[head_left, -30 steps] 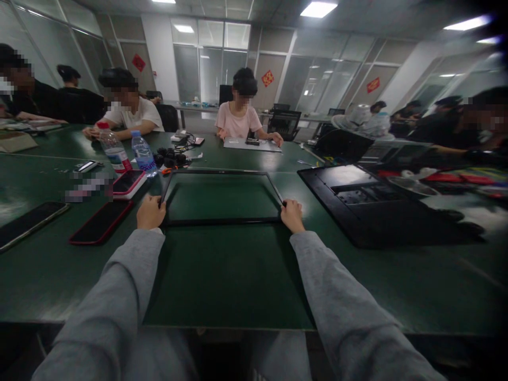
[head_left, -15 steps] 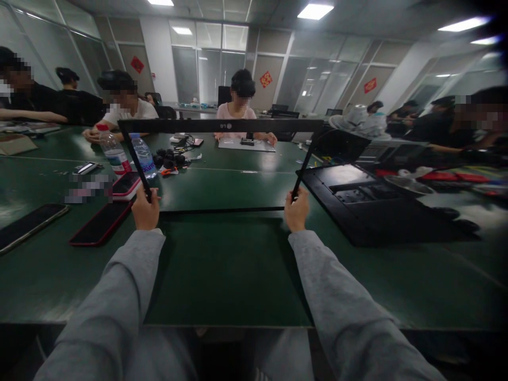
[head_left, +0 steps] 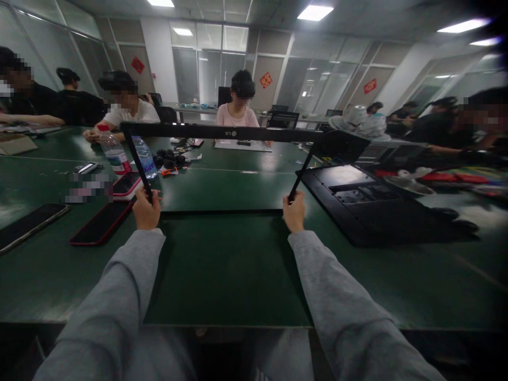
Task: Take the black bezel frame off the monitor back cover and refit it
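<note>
Two sides of the tilted LG bezel (head_left: 190,130) are gripped by curled fingers of the left hand (head_left: 146,209) and right hand (head_left: 294,212). Picking-up seems done; the black panel (head_left: 389,219), right of the fingers, is untouched. Some fingertips are hidden; whether the table (head_left: 230,286) is touched by the bezel cannot be told.

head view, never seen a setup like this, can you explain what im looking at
No machine here: these are a person's bare left hand and right hand, seen from a camera worn on their head, looking forward and down. They grip the two sides of a thin black rectangular frame, which you can see through. On the dark green table, a broad flat black panel lies to the right; a red-edged black phone and a clear red-capped plastic bottle are to the left.
</note>
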`<state>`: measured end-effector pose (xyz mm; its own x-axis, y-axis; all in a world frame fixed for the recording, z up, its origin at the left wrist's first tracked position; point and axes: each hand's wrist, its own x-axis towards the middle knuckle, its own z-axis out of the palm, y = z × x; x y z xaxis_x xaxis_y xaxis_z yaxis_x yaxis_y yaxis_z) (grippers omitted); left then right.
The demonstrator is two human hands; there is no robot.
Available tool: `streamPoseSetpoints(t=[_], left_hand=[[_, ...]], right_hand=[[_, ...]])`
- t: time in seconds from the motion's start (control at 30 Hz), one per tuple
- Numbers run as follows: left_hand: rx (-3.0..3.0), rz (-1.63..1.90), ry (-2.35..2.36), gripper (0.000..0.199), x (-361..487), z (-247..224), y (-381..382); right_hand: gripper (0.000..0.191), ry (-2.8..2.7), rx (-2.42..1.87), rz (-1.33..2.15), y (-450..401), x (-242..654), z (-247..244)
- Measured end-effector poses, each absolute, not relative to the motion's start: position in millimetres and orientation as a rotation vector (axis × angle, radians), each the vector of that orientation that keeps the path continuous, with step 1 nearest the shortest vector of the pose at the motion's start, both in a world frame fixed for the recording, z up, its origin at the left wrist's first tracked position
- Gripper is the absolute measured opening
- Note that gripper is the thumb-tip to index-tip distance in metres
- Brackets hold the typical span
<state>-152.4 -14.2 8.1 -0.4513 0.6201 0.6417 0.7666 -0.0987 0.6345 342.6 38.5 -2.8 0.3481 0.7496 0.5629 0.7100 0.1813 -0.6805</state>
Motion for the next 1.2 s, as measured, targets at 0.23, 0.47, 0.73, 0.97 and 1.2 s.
streamPoseSetpoints(t=[0.23,0.47,0.73,0.97,1.2], left_hand=[[-1.546,-1.591,-2.027,0.035,-150,9,-14],[-1.602,-1.492,-2.069,0.037,-146,13,-19],[-1.689,-1.411,-2.167,0.044,-150,6,-15],[-1.544,-1.325,-2.077,0.045,-151,11,-17],[-1.619,-1.086,-2.303,0.049,-157,9,-15]], right_hand=[[0.044,-1.402,-1.53,0.062,42,345,-8],[0.035,-1.487,-1.543,0.163,43,346,-12],[0.031,-1.514,-1.606,0.25,44,346,-13],[0.047,-1.512,-1.627,0.193,40,343,-10],[0.036,-1.535,-1.65,0.206,47,348,-17]])
